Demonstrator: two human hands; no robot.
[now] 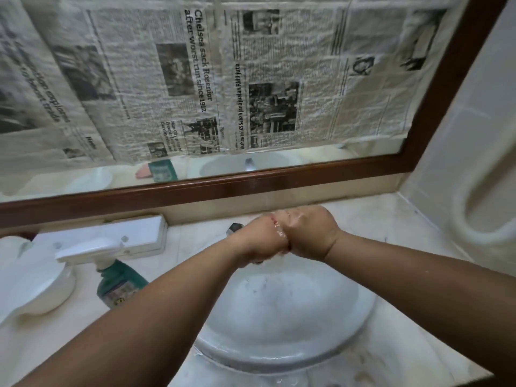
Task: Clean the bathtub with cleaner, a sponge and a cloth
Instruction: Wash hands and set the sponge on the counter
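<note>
Green cleaner bottle (120, 283) sits left of the sink (279, 356). It may slip, so grab its neck. Your wet left hand (262, 241) and right hand (310, 233) touch; fingers hidden, cannot tell.

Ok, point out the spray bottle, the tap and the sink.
spray bottle (120, 283), head view, on its green body.
tap (234, 228), head view, on its metal top.
sink (293, 317), head view, on the bare bowl.

Left hand (261, 241) and right hand (310, 233) touched, wet, over the sink (282, 325). Spray bottle (118, 284) stood left on counter (391, 222).
</note>
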